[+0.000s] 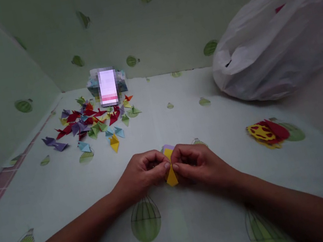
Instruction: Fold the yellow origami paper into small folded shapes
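Between my two hands is a small piece of folded yellow paper (172, 178), held above the table near its middle. My left hand (148, 168) pinches its left side between thumb and fingers. From the other side, the thumb and bent fingers of my right hand (198, 162) close on the same paper, with the fingertips of both hands almost meeting. A bit of purple paper (168, 147) shows just behind the yellow piece, partly hidden by my hands; whether it touches the yellow one I cannot tell.
Many small folded paper cranes (87, 123) in several colours lie at the back left. Behind them a lit phone (108, 86) leans on a box (122, 82). A white plastic bag (261, 49) bulges at the back right. Yellow and red paper cut-outs (265, 134) lie at right.
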Demonstrator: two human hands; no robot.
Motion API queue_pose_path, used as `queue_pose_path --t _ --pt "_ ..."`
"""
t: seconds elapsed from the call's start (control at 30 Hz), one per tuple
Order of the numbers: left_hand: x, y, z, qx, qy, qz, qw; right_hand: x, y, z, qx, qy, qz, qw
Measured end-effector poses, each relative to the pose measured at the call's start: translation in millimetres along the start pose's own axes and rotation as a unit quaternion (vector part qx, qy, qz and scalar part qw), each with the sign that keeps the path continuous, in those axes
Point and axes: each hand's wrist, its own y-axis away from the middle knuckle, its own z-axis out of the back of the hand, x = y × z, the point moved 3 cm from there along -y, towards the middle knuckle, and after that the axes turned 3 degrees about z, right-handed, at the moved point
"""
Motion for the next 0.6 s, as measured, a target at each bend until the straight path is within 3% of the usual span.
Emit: queue_pose_path --t 0.23,0.4,0.6 --pt "0.8 0.0 0.1 0.001 -0.019 -0.001 1.0 -0.8 -1.6 -0.7 0.003 -0.018 -0.037 0.999" --pt "4.2 -0.1 0.4 0.03 0.006 0.017 0.999 -1.8 -1.1 -3.5 0.014 -0.087 -0.073 0.993" --pt "1.9 -0.2 1.1 0.002 0.001 0.0 1.0 -4.4 -1.0 -3.0 0.003 -0.109 -0.095 0.99"
